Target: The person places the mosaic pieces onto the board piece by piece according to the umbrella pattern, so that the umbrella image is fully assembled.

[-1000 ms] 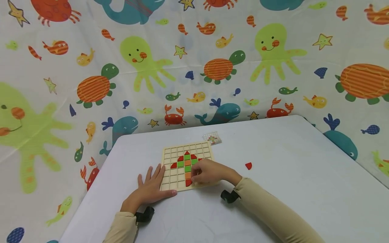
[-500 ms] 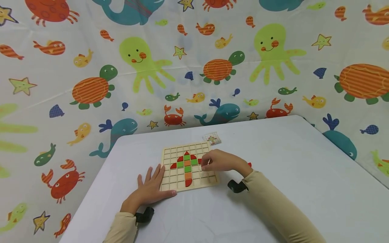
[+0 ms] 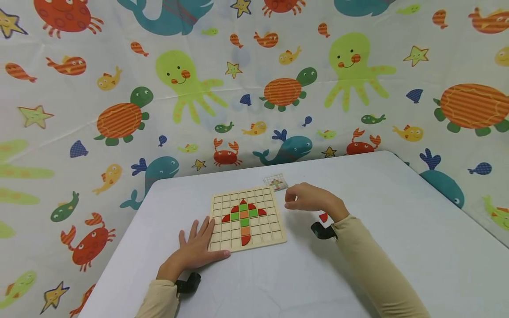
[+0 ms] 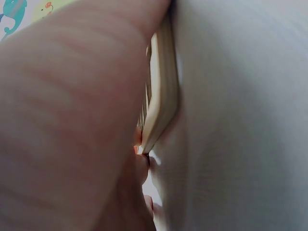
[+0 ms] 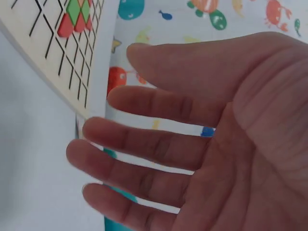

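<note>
A pale wooden grid board (image 3: 270,227) lies on the table. Set in its grid are red, orange and green tiles (image 3: 244,222) forming an arrow-like shape with a long stem. My left hand (image 3: 195,249) lies with spread fingers at the board's left edge, its fingertips touching that edge and its thumb by the near corner. Off to the board's right, my right hand (image 3: 312,198) hovers above the table. The right wrist view shows its fingers loosely extended, with nothing in them. Below that wrist, a loose red quarter-round tile (image 3: 323,217) rests on the table.
Behind the board's far right corner lies a small card (image 3: 276,181) printed with a grid and a similar coloured figure. A white cloth covers the table (image 3: 254,287). A curtain (image 3: 222,35) with sea animals hangs right behind it.
My right hand has moved away from the board, rightward and up past its right edge. My left hand stays at the board's left edge. The tiles appear unmoved.
</note>
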Demonstrator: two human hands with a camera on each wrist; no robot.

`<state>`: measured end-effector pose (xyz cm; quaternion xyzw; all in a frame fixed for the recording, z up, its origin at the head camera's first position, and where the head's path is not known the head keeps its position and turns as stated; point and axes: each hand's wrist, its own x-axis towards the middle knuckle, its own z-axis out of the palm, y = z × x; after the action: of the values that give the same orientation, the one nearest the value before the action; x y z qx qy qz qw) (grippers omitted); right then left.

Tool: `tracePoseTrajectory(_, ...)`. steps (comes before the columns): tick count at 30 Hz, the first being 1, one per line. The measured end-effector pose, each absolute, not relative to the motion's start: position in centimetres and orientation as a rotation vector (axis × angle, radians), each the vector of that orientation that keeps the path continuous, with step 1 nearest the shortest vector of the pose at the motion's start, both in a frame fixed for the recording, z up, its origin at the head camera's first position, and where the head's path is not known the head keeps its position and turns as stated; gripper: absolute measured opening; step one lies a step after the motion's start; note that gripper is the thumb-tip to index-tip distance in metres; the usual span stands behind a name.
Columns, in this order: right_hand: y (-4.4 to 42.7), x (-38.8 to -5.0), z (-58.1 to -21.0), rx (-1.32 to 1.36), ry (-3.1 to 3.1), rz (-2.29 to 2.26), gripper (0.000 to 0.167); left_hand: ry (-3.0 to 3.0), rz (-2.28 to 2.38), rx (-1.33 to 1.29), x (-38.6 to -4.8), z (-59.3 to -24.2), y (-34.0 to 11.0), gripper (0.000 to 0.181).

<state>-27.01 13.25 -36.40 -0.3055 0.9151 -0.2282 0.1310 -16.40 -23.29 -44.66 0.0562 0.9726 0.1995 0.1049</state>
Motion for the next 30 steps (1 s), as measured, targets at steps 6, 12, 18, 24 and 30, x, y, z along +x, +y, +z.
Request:
tracePoseTrajectory(6,14.6,-27.2,-36.1,-0.788,2.708,-0.6,0.019,2.864,0.602,0.162,-16.3,-44.5,-23.3,0.127)
tracePoseTrajectory(12,15.6,-27.2,-35.9,-0.644,2.741,-0.513,0.021,2.862,0.606,0.161,-16.3,-44.6,-23.4,0.127)
tracePoseTrajectory(18,16.7,-27.2,-36.1,-0.488,2.742,-0.458,0.018,2.859,0.593,0.159,-16.4,-44.7,-23.5,0.128)
tracePoseTrajectory(24,17.7,-27.2,-36.5,-0.303,2.684,-0.492,0.021,2.859,0.598,0.162,-16.5,-44.6,-23.5,0.128)
tracePoseTrajectory(30,18.5,-27.3,-37.0,-0.196,2.623,-0.577,0.025,2.859,0.597,0.164,-16.5,-44.6,-23.5,0.129)
